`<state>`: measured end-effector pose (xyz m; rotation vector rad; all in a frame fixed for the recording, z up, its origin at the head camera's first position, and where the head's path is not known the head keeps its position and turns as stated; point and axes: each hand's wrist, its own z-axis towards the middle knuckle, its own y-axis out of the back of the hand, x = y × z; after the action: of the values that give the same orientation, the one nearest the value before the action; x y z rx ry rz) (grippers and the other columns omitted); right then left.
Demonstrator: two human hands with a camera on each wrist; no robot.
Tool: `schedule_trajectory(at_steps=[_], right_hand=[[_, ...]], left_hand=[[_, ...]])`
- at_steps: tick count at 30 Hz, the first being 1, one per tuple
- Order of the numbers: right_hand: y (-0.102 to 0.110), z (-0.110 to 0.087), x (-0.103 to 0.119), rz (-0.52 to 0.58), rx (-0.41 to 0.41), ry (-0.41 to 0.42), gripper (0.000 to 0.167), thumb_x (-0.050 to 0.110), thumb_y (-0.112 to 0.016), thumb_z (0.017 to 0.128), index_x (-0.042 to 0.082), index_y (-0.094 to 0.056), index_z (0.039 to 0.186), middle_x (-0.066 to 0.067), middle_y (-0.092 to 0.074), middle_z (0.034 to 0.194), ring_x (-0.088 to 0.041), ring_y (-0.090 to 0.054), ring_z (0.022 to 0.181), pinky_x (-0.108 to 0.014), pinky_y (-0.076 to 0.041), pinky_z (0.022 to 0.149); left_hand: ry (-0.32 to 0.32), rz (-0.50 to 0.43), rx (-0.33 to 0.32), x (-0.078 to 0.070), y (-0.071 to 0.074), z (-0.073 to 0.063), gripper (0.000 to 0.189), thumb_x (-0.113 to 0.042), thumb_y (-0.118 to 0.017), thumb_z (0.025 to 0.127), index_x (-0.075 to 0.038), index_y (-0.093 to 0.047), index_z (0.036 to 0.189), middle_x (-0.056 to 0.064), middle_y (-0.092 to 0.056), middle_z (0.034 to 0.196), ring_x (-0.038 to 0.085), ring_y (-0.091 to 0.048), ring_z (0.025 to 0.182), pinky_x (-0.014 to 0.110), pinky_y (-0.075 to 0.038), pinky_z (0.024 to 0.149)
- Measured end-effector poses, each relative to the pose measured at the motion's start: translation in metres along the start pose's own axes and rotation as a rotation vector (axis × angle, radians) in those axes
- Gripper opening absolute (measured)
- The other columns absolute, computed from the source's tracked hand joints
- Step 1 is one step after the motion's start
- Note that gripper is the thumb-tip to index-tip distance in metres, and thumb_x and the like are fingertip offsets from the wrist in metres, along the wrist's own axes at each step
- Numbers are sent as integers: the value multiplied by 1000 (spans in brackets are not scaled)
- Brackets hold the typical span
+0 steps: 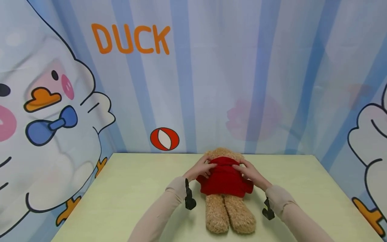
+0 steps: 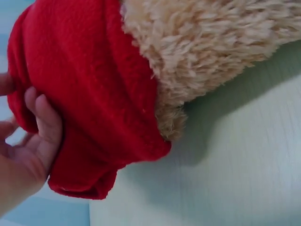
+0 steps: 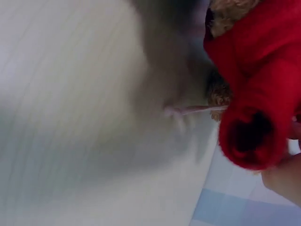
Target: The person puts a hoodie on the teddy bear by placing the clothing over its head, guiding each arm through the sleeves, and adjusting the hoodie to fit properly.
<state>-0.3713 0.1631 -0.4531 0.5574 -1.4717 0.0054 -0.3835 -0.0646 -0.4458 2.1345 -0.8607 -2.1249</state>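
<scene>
Teddy bear (image 1: 216, 215) at lower centre of frame, on tabletop (image 1: 136, 195), red shirt (image 1: 226, 179) round torso. Left hand (image 1: 199, 169), right hand (image 1: 253, 175) touch shirt's upper sides; pinching, cannot tell. Likely light, soft, grippy; best held round torso.

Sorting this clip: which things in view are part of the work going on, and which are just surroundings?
Part of the work:
- plush bear, lying on the table
- red top it wears
- left hand and right hand, both touching the top

Surroundings:
- the table, as support
- duck-print backdrop
</scene>
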Motion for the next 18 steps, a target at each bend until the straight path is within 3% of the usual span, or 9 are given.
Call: schedule_trajectory(at_steps=[1,3,4,6,9,12,14,16,18], right_hand=[[0,2,0,57,22,-24,27,30,-48,92,4,-40,91,-4,-45,81,-9,-37,57,-25,-34,53],[2,8,-4,119,70,-50,28,35,-46,92,9,-37,88,3,-44,71,-9,-43,58,-25,-36,51],[2,10,-6,138,93,-61,29,36,-44,92,9,-37,88,4,-47,71,-9,-46,59,-25,-38,52],[4,13,-9,174,128,-102,31,38,-38,94,8,-41,101,7,-53,74,-8,-52,61,-25,-42,55],[6,19,-14,234,104,-198,45,39,-33,95,1,-41,119,7,-58,76,-7,-57,62,-26,-46,60],[8,20,-17,283,24,-226,44,32,-37,95,0,-42,124,9,-56,73,-5,-52,58,-24,-43,60],[8,16,-17,252,-8,-150,35,29,-42,94,3,-46,116,8,-54,75,-5,-49,58,-23,-41,57],[9,9,-16,192,-10,17,26,26,-46,92,8,-48,111,4,-54,82,-6,-49,58,-24,-40,52],[10,1,-15,87,-24,171,24,28,-50,90,11,-50,107,-7,-54,93,-10,-53,61,-27,-43,51]], left_hand=[[3,-19,8,1,1,0,28,-24,-47,92,-3,-41,109,12,-47,93,15,-45,55,26,-44,51],[6,-46,23,2,3,1,23,-26,-44,94,-5,-39,102,5,-42,78,15,-42,55,26,-41,50],[15,-64,27,3,3,2,23,-28,-42,94,-6,-38,100,3,-40,77,15,-40,54,26,-39,50],[53,-125,15,5,2,4,24,-31,-42,94,-8,-37,101,1,-39,78,14,-38,55,26,-37,51],[103,-238,1,5,0,7,27,-29,-50,91,-13,-37,108,-1,-41,76,12,-38,55,25,-36,52],[57,-239,19,3,-1,7,34,-21,-57,87,-13,-39,113,1,-50,84,10,-42,57,24,-38,53],[-21,-167,42,2,-1,5,32,-18,-58,86,-10,-43,113,5,-53,101,11,-46,62,24,-40,54],[-113,-71,40,2,1,2,25,-15,-56,87,-7,-48,109,9,-49,118,14,-44,62,25,-40,53],[-191,35,2,4,2,-1,19,-15,-55,88,-6,-53,104,14,-43,123,15,-43,64,25,-40,55]])
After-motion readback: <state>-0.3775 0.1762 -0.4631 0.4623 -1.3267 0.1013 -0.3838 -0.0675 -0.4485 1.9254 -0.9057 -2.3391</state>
